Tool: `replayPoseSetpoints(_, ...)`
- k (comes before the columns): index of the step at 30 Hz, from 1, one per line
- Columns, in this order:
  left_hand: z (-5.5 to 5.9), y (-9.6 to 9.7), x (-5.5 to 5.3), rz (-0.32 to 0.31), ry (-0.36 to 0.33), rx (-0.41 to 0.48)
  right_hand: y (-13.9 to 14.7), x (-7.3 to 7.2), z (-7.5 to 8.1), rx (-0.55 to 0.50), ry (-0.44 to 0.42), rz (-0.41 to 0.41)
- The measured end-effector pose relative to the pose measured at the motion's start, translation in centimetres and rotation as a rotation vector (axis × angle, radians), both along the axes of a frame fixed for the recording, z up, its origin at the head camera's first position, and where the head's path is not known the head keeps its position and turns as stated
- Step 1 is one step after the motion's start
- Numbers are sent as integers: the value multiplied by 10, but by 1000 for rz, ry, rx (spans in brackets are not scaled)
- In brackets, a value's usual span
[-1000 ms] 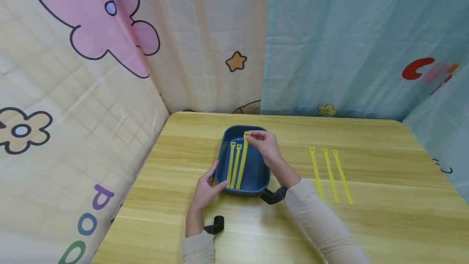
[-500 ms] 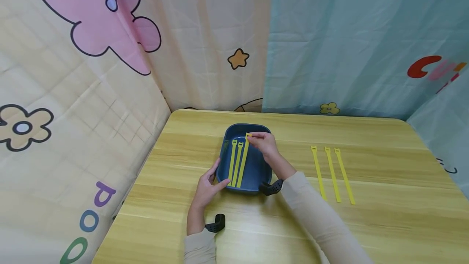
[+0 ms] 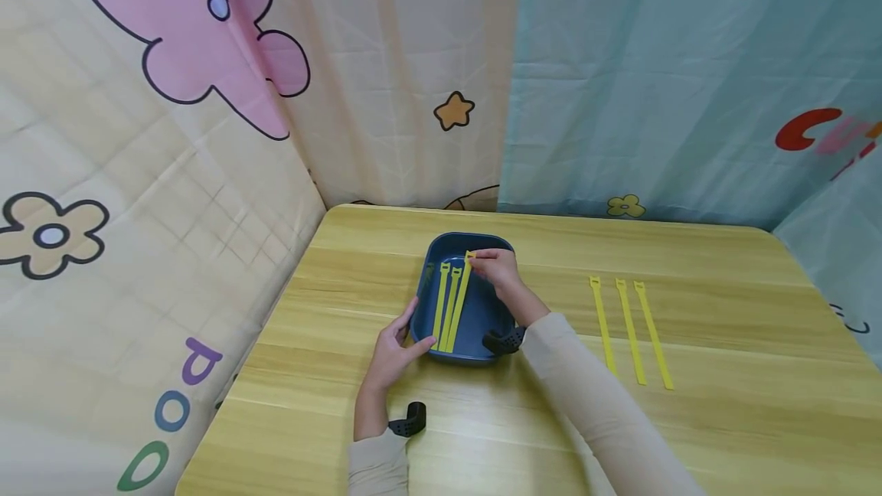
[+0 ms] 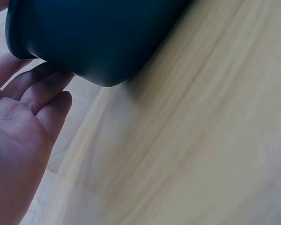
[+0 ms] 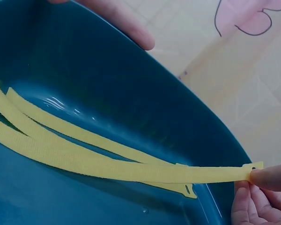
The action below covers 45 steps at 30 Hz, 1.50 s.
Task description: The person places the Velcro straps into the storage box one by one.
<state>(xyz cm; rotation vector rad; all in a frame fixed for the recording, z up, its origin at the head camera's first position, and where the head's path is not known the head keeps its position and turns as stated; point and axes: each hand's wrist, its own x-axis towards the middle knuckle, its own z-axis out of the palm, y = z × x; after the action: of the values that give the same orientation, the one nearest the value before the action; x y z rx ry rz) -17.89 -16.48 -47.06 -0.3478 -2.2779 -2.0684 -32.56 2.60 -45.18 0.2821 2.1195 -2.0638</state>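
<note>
My left hand [image 3: 389,362] holds the near left corner of a dark blue plastic box [image 3: 478,320], thumb over the rim and fingers against the outer wall. Over the box, my right hand [image 3: 501,272] pinches the slotted head of a yellow hook-and-loop cable tie [image 5: 196,173] between thumb and finger. That tie slants down, its far end low in the box. Two more yellow ties [image 3: 441,305] lie side by side in the box, left of the held one. In the right wrist view the held tie crosses over one of them.
Three yellow cable ties [image 3: 629,331] lie roughly parallel on the wooden table [image 3: 744,327], right of the box. Printed curtains [image 3: 386,98] stand behind and left of the table. A black wrist camera [image 3: 409,419] sits on each wrist.
The held tie's lower end has shifted slightly left, closer to the two beside it. My right forearm has come a little left. My left hand keeps its hold on the box.
</note>
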Motion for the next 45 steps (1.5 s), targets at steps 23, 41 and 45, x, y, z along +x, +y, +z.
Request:
replayPoseSetpoints(23, 0, 1, 3, 0, -17, -7, -3, -10, -15, 73, -12, 15)
replayPoseSetpoints(41, 0, 2, 3, 0, -23, 0, -7, -14, -21, 120, -6, -18)
replayPoseSetpoints(45, 1, 1, 2, -3, -19, -6, -9, -16, -21, 136, -1, -23)
